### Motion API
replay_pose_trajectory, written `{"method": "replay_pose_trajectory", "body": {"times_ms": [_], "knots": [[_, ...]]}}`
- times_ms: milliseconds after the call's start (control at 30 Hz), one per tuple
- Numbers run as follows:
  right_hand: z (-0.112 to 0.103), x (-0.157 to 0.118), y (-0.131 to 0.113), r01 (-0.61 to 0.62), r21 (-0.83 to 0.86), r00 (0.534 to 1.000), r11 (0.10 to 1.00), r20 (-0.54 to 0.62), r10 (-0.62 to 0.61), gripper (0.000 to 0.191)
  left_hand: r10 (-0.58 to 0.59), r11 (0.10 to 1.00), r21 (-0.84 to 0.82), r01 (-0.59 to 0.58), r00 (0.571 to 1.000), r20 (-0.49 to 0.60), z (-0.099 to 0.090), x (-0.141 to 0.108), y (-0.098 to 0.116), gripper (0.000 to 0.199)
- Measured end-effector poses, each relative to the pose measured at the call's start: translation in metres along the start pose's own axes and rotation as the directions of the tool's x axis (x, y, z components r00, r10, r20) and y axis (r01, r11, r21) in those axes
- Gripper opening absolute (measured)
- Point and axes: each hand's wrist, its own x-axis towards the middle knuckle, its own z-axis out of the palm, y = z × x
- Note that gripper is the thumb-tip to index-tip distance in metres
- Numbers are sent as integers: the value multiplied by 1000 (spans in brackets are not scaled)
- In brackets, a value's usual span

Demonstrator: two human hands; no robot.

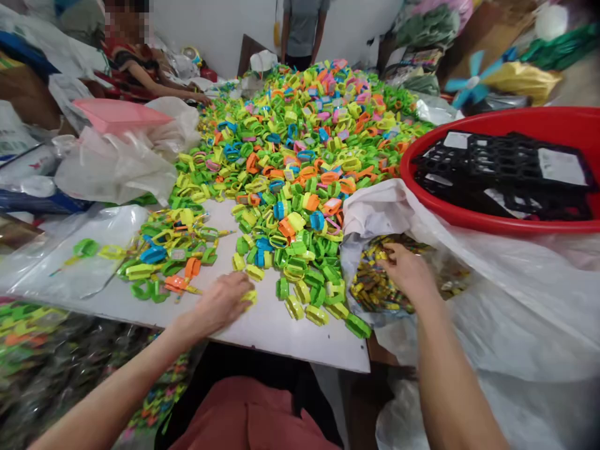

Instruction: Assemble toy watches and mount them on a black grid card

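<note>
Left hand (pixel 222 303): you have it low over the near part of the table (pixel 300 347), fingers curled down around a yellow band (pixel 250 297), which looks gripped at the fingertips. Right hand (pixel 407 269): inside the opening of a white bag (pixel 382 206), fingertips bent onto small yellow-brown packets (pixel 368 284); cannot tell whether one is pinched.

Handling, as judged: take the band by its rigid sides, keeping it off the loose edge of the heap (pixel 300 150) so neighbours don't drag along. Pinch one packet by its end; slick wrappers probably slide and come up in twos. Hold the bag mouth wide, wrist clear of its folds.

Writing: white labels (pixel 561 167) on black trays (pixel 504 159) in the red tub (pixel 434 206), right; print too small to read. Packet print illegible; no brand readable.
</note>
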Motion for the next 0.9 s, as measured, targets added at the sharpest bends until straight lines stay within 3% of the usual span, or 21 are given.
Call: {"method": "replay_pose_trajectory", "body": {"times_ms": [67, 133, 200, 267, 367, 467, 533, 667, 733, 800, 900], "knots": [[3, -29, -32, 162, 240, 986, 957, -10, -164, 34, -277, 958, -92, 271, 959, -62, -3, -2, 0, 25], [19, -62, -73, 342, 450, 906, 825, 77, -417, 27, -430, 899, -109, 424, 902, -40, 4, 0, 8, 31], [43, -89, -111, 461, 551, 761, 695, 157, -629, 19, -464, 882, -82, 465, 885, 33, 15, 7, 21, 26], [68, -107, -134, 518, 550, 700, 655, 167, -694, 17, -459, 883, -67, 465, 884, 83, 25, 13, 31, 16], [90, -115, -139, 511, 577, 705, 637, 144, -695, 21, -440, 884, -126, 450, 892, 98, 31, 13, 34, 12], [94, -114, -131, 481, 632, 712, 608, 124, -691, 22, -431, 828, -365, 425, 900, 72, 36, 7, 27, 18], [94, -115, -130, 445, 665, 722, 600, 131, -679, 21, -483, 752, -490, 440, 875, 45, 43, 3, 24, 22], [100, -122, -132, 373, 716, 762, 590, 126, -635, 21, -617, 643, -562, 521, 786, 24, 59, -7, 22, 43], [105, -127, -129, 357, 714, 771, 602, 139, -622, 20, -631, 595, -626, 503, 775, 23, 60, -16, 18, 49], [111, -130, -125, 323, 712, 778, 623, 176, -604, 18, -598, 639, -633, 436, 800, -52, 56, -26, 12, 45], [118, -133, -120, 240, 740, 798, 629, 218, -561, 16, -371, 855, -450, 256, 910, -187, 41, -31, 2, 50]]}}
